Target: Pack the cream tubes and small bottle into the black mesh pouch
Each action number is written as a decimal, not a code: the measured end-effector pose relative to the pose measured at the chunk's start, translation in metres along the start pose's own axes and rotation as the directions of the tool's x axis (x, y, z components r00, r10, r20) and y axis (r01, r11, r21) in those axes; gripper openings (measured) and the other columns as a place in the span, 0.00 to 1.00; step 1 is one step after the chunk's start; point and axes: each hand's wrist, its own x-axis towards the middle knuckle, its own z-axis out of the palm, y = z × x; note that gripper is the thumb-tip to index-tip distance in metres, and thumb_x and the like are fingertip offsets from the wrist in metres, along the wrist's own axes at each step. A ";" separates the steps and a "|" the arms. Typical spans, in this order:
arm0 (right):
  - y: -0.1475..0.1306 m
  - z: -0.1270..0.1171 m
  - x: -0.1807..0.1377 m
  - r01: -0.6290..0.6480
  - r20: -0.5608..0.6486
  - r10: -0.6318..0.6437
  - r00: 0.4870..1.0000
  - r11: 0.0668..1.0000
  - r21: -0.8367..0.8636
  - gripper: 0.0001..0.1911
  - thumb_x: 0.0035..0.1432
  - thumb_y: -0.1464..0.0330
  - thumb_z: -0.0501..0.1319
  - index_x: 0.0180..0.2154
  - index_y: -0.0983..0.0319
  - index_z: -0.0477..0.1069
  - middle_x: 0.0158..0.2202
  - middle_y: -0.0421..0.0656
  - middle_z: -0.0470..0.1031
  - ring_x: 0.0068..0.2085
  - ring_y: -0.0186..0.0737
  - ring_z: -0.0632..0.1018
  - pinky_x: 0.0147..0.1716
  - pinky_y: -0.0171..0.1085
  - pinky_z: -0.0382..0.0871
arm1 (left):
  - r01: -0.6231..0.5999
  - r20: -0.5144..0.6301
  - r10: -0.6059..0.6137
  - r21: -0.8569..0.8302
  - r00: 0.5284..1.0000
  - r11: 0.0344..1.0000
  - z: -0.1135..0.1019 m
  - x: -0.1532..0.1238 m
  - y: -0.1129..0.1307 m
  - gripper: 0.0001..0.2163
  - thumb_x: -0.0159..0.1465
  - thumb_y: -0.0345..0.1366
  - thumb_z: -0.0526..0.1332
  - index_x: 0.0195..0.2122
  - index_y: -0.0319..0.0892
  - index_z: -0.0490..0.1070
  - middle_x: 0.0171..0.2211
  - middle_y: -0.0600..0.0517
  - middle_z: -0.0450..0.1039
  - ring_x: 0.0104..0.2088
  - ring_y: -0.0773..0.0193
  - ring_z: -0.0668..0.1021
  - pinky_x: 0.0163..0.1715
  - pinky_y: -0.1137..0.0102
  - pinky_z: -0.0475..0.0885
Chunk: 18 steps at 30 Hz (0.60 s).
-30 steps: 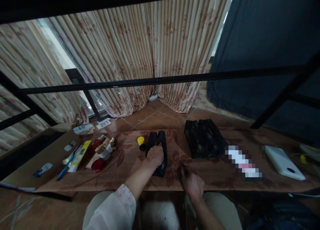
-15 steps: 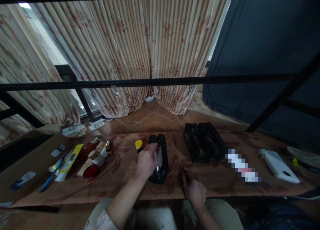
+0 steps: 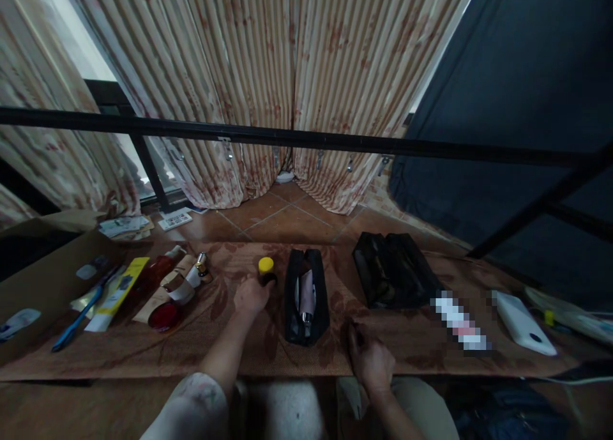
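My left hand (image 3: 252, 295) is closed, with its fingertips at a small dark round object (image 3: 269, 279). Just beyond that object is a yellow cap (image 3: 265, 265). A black pouch (image 3: 322, 315) lies open to the right of my left hand. Inside it shows a pinkish tube (image 3: 306, 291) with a shiny metallic end. Resting on the table near the front edge, my right hand (image 3: 372, 361) has curled fingers. What they hold, if anything, is too dark to make out. A larger black bag (image 3: 393, 269) sits open beyond my right hand.
Left on the table (image 3: 205, 344) lie a red-lidded jar (image 3: 163, 316), several bottles, a yellow packet (image 3: 119, 293) and a blue toothbrush (image 3: 79, 323), beside a cardboard box (image 3: 52, 280). A white power bank (image 3: 524, 323) lies right. A black rail (image 3: 287, 136) crosses beyond the table.
My left hand has left the black pouch and moved left to the small dark object, uncovering the tube inside. The right hand stays put. The camera view has tilted slightly.
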 end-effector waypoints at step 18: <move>0.001 0.002 -0.001 -0.016 -0.019 0.015 1.000 0.999 -0.039 0.24 0.62 0.52 0.44 0.36 0.56 0.74 0.31 0.46 0.78 0.31 0.43 0.78 0.26 0.33 0.58 | 0.034 0.039 -0.029 -0.138 0.999 0.990 -0.002 -0.014 0.008 0.20 0.58 0.45 0.56 0.46 0.35 0.66 0.41 0.38 0.73 0.46 0.50 0.75 0.42 0.64 0.69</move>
